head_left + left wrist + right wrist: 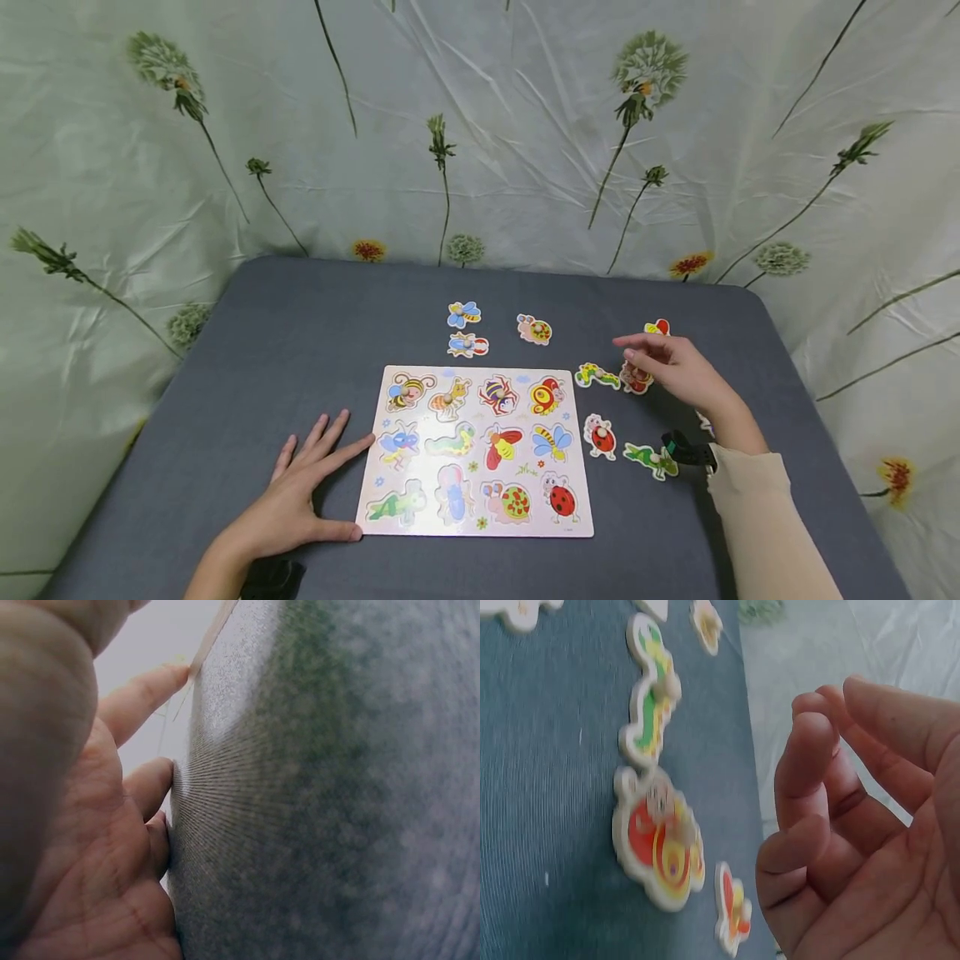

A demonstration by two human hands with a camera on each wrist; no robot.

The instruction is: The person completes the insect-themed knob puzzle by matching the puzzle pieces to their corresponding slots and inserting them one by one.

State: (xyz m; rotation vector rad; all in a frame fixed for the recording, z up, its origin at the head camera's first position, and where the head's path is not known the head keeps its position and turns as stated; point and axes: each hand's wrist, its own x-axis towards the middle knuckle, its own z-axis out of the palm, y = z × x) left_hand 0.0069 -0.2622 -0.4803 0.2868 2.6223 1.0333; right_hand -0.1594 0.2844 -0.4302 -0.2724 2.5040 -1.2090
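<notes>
Two bare hands at a wooden insect puzzle on a grey table.

Nearest, the left hand [300,492] lies flat on the grey table [247,358], fingers straight and spread, fingertips touching the left edge of the puzzle board [476,450]. Right of the board lie loose pieces: a green grasshopper [649,459] and a ladybird [600,436]. Farther right, the right hand [671,367] hovers with fingers loosely curled, holding nothing, just over a red and yellow piece [660,844] beside a green caterpillar piece [651,694].

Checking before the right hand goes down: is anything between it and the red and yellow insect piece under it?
Nothing visible: the right hand hovers over the red and yellow wooden insect piece, holding nothing.
</notes>
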